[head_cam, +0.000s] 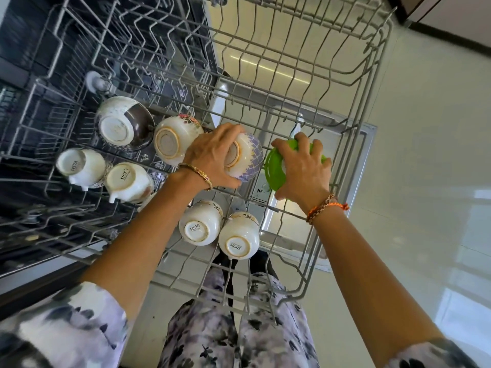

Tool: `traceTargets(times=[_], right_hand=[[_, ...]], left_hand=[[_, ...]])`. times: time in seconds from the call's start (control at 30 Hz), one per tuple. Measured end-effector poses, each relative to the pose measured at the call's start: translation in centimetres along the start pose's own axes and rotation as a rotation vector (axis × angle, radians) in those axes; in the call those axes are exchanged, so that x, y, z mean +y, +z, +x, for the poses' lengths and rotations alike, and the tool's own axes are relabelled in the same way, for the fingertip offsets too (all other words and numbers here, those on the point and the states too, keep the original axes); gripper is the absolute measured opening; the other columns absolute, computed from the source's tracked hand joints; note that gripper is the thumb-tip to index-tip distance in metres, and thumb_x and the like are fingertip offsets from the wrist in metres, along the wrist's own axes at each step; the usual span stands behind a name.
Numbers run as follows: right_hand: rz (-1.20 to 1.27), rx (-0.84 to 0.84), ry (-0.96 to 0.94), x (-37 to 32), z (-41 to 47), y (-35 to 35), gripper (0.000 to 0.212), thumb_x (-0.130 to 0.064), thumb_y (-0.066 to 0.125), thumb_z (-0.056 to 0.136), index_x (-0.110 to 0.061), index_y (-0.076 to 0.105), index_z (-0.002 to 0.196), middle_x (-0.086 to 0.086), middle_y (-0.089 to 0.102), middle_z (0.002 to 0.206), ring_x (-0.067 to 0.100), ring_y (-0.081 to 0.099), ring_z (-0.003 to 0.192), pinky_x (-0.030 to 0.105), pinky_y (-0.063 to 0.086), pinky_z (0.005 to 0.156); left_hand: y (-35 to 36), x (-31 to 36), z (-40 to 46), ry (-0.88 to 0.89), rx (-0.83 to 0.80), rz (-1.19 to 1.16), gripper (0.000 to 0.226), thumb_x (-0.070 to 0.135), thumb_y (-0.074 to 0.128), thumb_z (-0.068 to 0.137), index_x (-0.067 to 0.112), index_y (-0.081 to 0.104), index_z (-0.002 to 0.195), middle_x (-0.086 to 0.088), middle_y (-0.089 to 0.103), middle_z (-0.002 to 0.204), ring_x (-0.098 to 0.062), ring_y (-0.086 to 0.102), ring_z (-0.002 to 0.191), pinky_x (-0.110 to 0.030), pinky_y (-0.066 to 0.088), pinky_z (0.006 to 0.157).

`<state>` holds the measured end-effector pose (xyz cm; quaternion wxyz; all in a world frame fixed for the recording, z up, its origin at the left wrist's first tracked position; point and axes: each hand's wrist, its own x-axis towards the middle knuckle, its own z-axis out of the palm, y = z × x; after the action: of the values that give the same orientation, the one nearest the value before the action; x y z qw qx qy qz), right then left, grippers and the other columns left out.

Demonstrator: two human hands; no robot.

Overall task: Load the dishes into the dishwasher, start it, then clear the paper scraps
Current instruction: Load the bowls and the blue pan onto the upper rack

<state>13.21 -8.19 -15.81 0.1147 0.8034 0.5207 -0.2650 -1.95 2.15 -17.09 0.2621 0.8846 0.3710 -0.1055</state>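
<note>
The grey wire dishwasher rack (353,144) is pulled out below me. My left hand (212,155) grips a white bowl with a purple pattern (249,160), turned bottom up in the rack. My right hand (303,168) grips a green plastic bowl (275,168) just to the right of it, also upside down. In the rack sit a dark-and-white bowl (122,123), a floral bowl (172,139), and several white cups upside down: two at the left (79,166) (127,181) and two near me (199,224) (239,240).
The open dishwasher door (364,144) lies under the rack's right part. The dark dishwasher interior (39,62) is at the left. Pale floor tiles (430,155) spread to the right. The far and right sections of the rack hold no dishes.
</note>
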Motion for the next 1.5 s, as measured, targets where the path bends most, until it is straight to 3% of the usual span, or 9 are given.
traceTargets(times=[0.13,0.5,0.63,0.87,0.97,1.1,1.3,1.37,1.5], right_hand=[[-0.171,0.035,-0.047,-0.4,0.2,1.0,0.094,-0.029,0.076,0.07,-0.032,0.016,0.143,0.012,0.01,0.149,0.041,0.01,0.137,0.06,0.025,0.104],[-0.109,0.185,-0.064,-1.3,-1.1,1.5,0.095,-0.022,0.075,0.072,-0.032,0.016,0.145,0.014,0.001,0.155,0.041,-0.007,0.141,0.063,-0.001,0.108],[-0.013,0.222,-0.061,-1.3,-1.7,1.1,0.093,-0.015,0.075,0.071,-0.027,0.019,0.145,0.014,0.006,0.154,0.038,-0.001,0.142,0.056,0.002,0.112],[0.037,0.215,-0.092,-1.3,-3.3,-0.2,0.084,-0.008,0.07,0.074,-0.021,0.023,0.142,0.016,0.016,0.15,0.037,0.009,0.14,0.049,0.014,0.113],[0.147,0.283,-0.126,-1.6,-4.5,-1.0,0.077,-0.008,0.072,0.073,-0.018,0.034,0.138,0.016,0.027,0.145,0.036,0.021,0.136,0.046,0.024,0.109],[0.507,0.349,-0.094,-2.4,-6.0,-2.0,0.055,-0.012,0.071,0.073,-0.011,0.051,0.124,0.013,0.046,0.127,0.03,0.044,0.117,0.037,0.039,0.094],[1.172,0.444,0.036,-4.6,-8.2,-5.7,0.019,-0.011,0.07,0.077,-0.012,0.057,0.092,-0.003,0.054,0.082,0.014,0.051,0.077,0.021,0.042,0.067],[1.561,0.296,0.148,-5.1,-8.7,-7.9,0.015,-0.014,0.066,0.081,-0.018,0.053,0.077,-0.004,0.05,0.068,0.014,0.047,0.065,0.027,0.042,0.059],[2.294,-0.186,0.365,-5.5,-10.5,-13.4,0.035,-0.021,0.048,0.089,-0.021,0.034,0.056,-0.009,0.036,0.037,0.007,0.034,0.039,0.017,0.029,0.043]], left_hand=[[0.3,0.3,0.1,-0.026,0.0,0.024,0.101,0.036,0.084,0.055,0.019,0.03,0.139,-0.005,0.034,0.14,-0.031,0.048,0.112,-0.037,0.037,0.093],[1.2,1.1,-0.9,-0.076,0.084,-0.002,0.13,0.04,0.087,0.049,0.007,0.01,0.147,-0.014,0.023,0.149,-0.033,0.033,0.132,-0.045,0.029,0.107],[1.3,2.2,-1.7,-0.106,0.15,-0.064,0.118,0.026,0.087,0.055,0.001,0.015,0.145,-0.017,0.028,0.146,-0.033,0.033,0.132,-0.044,0.032,0.106],[0.6,4.0,-3.6,-0.186,0.157,-0.099,0.098,0.02,0.076,0.073,0.003,0.011,0.145,-0.013,0.019,0.15,-0.026,0.02,0.14,-0.026,0.015,0.113],[0.1,4.6,-4.7,-0.223,0.192,-0.151,0.087,0.018,0.07,0.078,0.004,0.015,0.144,-0.012,0.02,0.15,-0.026,0.023,0.138,-0.026,0.019,0.11],[-0.4,5.5,-6.6,-0.287,0.374,-0.378,0.056,0.01,0.061,0.083,0.003,0.04,0.134,-0.017,0.043,0.136,-0.032,0.041,0.125,-0.038,0.036,0.101],[-2.2,8.1,-9.6,-0.425,0.874,-0.738,0.019,0.003,0.053,0.09,-0.005,0.062,0.104,-0.019,0.064,0.101,-0.03,0.06,0.091,-0.03,0.047,0.077],[-3.3,8.9,-10.6,-0.392,0.992,-0.742,0.02,0.006,0.051,0.09,-0.004,0.061,0.104,-0.014,0.062,0.102,-0.02,0.056,0.086,-0.022,0.043,0.073],[-6.2,10.0,-12.2,-0.3,1.201,-0.688,0.022,0.007,0.047,0.085,-0.001,0.061,0.101,-0.007,0.057,0.097,-0.002,0.048,0.082,-0.007,0.041,0.073]])
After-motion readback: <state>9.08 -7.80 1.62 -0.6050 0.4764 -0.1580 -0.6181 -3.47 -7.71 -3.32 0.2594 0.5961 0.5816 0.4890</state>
